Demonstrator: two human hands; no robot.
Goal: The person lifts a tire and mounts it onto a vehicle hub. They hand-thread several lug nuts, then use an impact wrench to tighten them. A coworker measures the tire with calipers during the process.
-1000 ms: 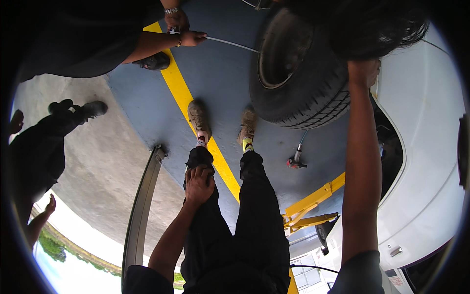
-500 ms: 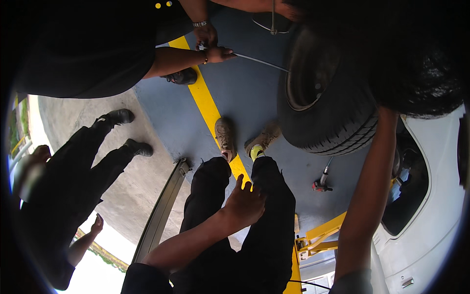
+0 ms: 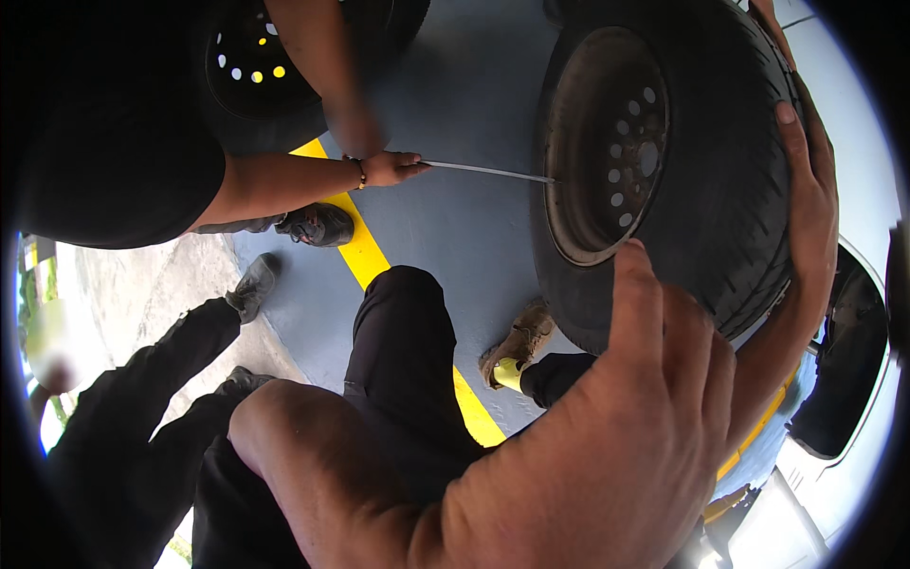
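Observation:
A large black wheel [image 3: 716, 228] with a brown, rusty-looking steel rim stands on the right. My right hand [image 3: 810, 204] holds it by the tread, thumb near the tyre's outer edge; some fingers are hard to make out. My left hand [image 3: 654, 398] is raised large in the foreground, index finger stretched toward the rim's lower edge, other fingers loosely extended, holding nothing. Whether that fingertip touches the rim, I cannot tell. A co-worker's hand [image 3: 391, 169] grips a thin metal bar [image 3: 488, 171], whose far end meets the rim's inner side.
Another wheel [image 3: 251, 81] is at the upper left beside the co-worker. Someone in dark trousers [image 3: 161, 370] stands at the left. A white vehicle [image 3: 877, 341] borders the right side. Grey-blue floor [image 3: 455, 247] with a yellow stripe [image 3: 363, 256] runs below.
My left hand has risen from over my legs toward the rim. The wheel appears larger and its rim shows more fully. The co-worker's bar still reaches the rim. The dark-haired head has left view.

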